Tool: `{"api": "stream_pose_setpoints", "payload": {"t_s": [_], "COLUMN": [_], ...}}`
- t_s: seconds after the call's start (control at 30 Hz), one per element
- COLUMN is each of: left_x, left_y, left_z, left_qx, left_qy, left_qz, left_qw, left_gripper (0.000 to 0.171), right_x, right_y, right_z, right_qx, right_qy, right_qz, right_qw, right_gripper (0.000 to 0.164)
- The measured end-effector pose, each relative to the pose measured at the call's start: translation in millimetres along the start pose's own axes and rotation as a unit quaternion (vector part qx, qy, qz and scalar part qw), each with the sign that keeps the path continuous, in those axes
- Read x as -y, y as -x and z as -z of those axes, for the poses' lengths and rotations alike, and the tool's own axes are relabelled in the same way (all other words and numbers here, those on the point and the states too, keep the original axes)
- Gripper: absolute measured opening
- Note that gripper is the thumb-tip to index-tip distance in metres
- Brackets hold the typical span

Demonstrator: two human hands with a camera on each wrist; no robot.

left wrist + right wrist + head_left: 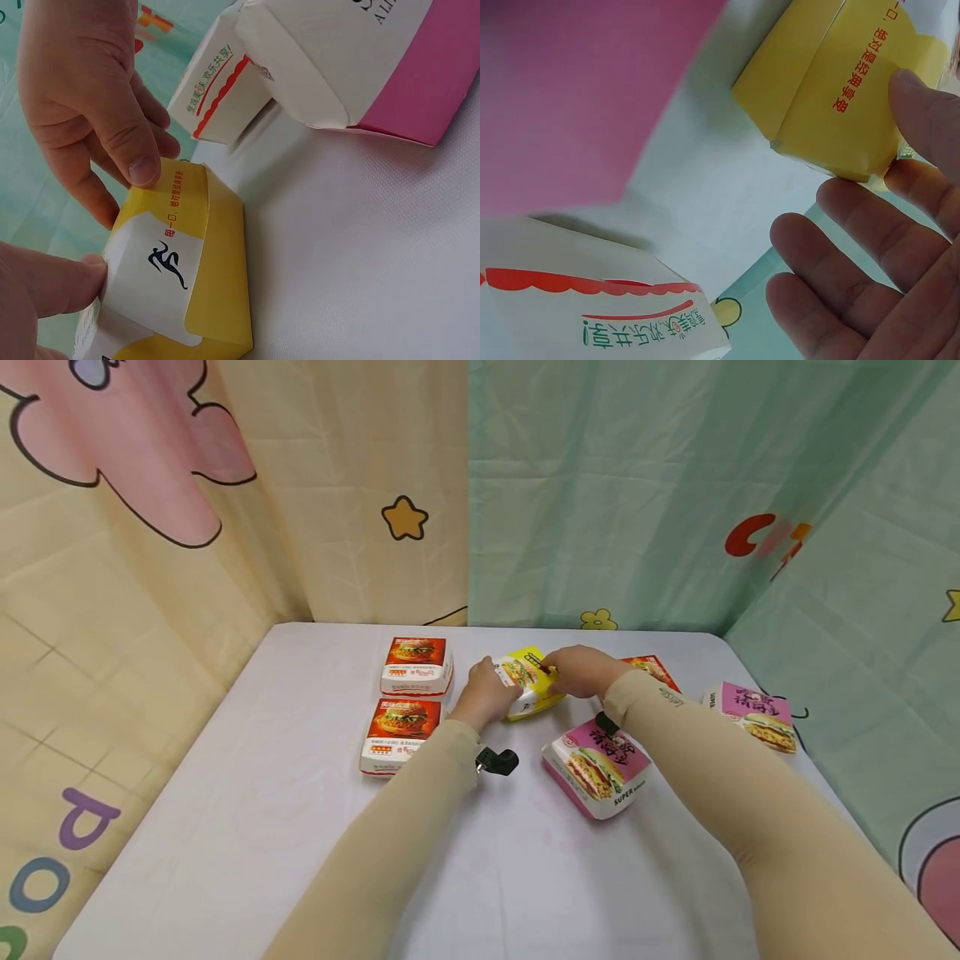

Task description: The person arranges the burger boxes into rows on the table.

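A yellow-and-white burger box [534, 700] sits near the back middle of the table, turned at an angle, with both hands on it. My left hand [486, 695] holds its left side; in the left wrist view that thumb [71, 283] lies against the white panel. At the far right corner, my right hand [583, 671] pinches the box. The right wrist view shows the right thumb [922, 112] on the yellow face and a finger at the edge behind, while the other fingers spread away. Just in front of the right wrist is a pink burger box [600, 768].
Two red-and-white burger boxes, a rear one [417, 667] and a front one [397, 731], stand in a column on the left. Partly behind the right forearm is another red box [652, 670]. A second pink box [757, 718] lies near the table's right edge. Curtains surround the white table [300, 827].
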State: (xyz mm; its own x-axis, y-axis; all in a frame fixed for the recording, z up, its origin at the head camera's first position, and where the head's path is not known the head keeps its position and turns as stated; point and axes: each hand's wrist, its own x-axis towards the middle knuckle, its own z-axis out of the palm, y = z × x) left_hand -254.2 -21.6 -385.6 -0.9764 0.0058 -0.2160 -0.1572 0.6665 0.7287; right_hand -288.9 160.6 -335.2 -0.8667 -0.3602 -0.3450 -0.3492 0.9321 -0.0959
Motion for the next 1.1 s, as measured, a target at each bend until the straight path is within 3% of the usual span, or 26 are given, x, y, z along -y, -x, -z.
{"api": "stream_pose_setpoints", "payload": {"t_s": [0.4,0.73,1.1], "left_x": [-4.9,-0.9,-1.3], "left_y": [12.0,15.3,19.6], "left_z": [-2.0,-5.7,-10.6], "left_qx": [-0.028,-0.042,-0.051], "left_qy": [0.006,0.056,0.035], "left_qz": [0.037,0.046,0.055], "left_qw": [0.9989,0.9965,0.9966], "left_gripper": [0.090,0.091,0.090], "right_x": [3,0,-4], "right_y": [1,-5,-10], "right_z": [2,0,1], "right_qx": [-0.011,-0.013,0.007], "right_qy": [0.011,-0.046,-0.088], "right_qz": [0.001,-0.011,-0.007], "right_qw": [1.000,0.999,0.996], "right_gripper": [0.056,0.055,0.064]}}
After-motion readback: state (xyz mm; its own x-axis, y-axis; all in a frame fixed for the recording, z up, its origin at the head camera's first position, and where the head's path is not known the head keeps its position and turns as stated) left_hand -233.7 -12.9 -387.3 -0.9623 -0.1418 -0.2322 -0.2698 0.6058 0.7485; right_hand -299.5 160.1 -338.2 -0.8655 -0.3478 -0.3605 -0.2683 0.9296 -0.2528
